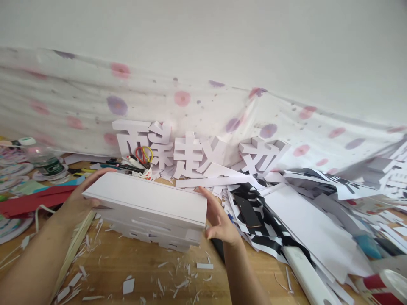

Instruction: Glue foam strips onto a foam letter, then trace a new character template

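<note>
A long white three-dimensional paper character (149, 195) is held between my two hands above the wooden table. Its flat side faces up, and the front shows layered edges with slots. My left hand (79, 199) grips the left end, its fingers partly hidden behind the piece. At the right end, my right hand (221, 218) presses with the thumb in front and the fingers behind. Behind it stand several similar white characters, such as one in the middle (190, 156) and one to the right (259, 156).
White paper scraps litter the wooden table (143, 271). Scissors (144, 154) stand in a cup behind the piece. To the left are a bottle (44, 159) and red paper (38, 200). On the right lie a phone (247, 210), white sheets (305, 224) and a long white tool (308, 273).
</note>
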`<state>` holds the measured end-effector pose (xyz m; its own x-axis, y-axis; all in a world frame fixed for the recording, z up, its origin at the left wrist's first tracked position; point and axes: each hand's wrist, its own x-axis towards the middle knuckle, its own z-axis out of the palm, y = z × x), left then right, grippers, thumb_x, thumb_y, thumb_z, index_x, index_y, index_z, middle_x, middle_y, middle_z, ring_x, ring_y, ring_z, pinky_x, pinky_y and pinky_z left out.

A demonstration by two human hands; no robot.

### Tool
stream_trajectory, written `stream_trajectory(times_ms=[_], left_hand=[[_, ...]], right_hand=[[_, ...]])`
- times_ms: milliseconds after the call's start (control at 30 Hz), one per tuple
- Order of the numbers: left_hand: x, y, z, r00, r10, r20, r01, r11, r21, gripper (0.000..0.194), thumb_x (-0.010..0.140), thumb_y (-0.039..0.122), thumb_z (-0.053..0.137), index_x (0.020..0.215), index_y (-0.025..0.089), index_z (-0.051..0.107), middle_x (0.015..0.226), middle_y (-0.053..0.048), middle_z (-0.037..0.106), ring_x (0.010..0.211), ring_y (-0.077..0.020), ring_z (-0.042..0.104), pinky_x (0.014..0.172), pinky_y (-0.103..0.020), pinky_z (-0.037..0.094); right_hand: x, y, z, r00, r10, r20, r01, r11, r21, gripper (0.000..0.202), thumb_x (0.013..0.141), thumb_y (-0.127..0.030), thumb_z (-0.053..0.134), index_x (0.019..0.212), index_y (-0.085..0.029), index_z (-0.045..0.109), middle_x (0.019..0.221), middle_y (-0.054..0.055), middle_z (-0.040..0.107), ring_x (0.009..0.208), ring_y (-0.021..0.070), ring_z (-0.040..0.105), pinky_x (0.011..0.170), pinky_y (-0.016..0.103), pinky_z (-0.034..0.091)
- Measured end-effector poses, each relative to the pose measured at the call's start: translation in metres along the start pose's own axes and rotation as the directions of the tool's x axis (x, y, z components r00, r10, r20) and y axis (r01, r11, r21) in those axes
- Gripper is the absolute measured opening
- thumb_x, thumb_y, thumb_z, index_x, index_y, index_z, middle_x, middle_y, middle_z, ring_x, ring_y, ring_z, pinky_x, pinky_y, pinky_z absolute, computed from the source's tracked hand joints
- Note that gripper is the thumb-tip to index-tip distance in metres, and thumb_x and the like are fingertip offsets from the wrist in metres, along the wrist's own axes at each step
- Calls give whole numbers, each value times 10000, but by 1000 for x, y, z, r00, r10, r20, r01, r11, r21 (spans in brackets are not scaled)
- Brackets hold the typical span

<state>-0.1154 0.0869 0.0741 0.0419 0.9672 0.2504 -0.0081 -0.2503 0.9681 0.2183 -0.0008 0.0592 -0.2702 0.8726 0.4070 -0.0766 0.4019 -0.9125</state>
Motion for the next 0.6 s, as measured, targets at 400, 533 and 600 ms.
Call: stream_trajectory(times_ms=[400,533,600], left_hand=[[1,-6,0,1000,-21,17,21,999,31,862,345,568,770,1138,284,583,918,-50,655,1082,-338,469,824,-363,470],[7,-6,0,999,-30,17,28,998,62,762,392,519,774,1097,294,595,1138,-25,584,1100,-310,452,750,-273,489],[10,-1,4,997,-71,17,69,994,86,741,408,489,775,1095,290,582,1160,-29,563,1035,-296,491,659,-238,495]], right_hand=[[2,-5,-2,999,34,-22,-33,997,63,678,545,-501,740,1145,-291,503,1200,63,511,1142,264,460,978,433,337],[5,-6,0,1000,13,-16,-12,999,51,681,641,-528,658,1230,-287,416,1235,69,484,1159,261,445,967,419,353],[9,-4,3,995,-5,-98,4,1000,-13,728,681,-584,582,1292,-269,344,1270,76,457,1182,263,418,977,414,343]])
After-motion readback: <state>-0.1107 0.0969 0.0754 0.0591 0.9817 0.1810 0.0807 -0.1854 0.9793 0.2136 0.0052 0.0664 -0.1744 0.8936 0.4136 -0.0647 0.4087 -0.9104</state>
